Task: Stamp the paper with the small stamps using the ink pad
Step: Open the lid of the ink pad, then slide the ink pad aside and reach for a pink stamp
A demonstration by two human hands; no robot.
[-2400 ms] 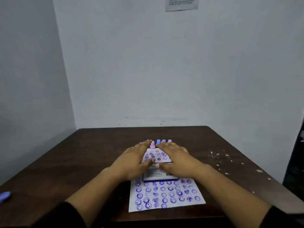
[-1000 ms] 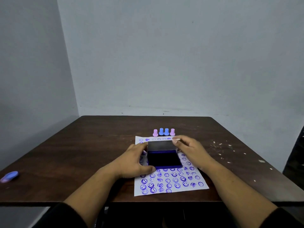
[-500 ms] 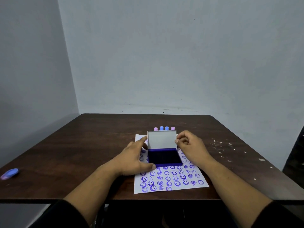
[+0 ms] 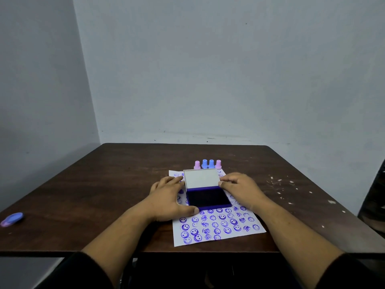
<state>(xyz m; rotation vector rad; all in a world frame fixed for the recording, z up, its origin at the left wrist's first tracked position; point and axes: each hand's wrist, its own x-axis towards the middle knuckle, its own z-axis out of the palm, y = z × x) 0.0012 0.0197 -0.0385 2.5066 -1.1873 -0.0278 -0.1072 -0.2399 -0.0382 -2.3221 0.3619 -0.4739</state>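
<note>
The table [image 4: 108, 184] is bare along its far edge and over most of its left half, leaving open passage there; only a small blue-and-lilac object [image 4: 12, 219] sits by the left edge. Toward the near edge, the paper [image 4: 218, 226] carries the ink pad [image 4: 208, 198], whose raised lid [image 4: 201, 178] blocks a straight reach from the near edge to the four small stamps [image 4: 207, 164] standing in a tight row just behind it. The left hand [image 4: 169, 200] and right hand [image 4: 242, 189] flank the pad, closing both sides. White flecks [image 4: 279, 184] dot the right half, otherwise free.
</note>
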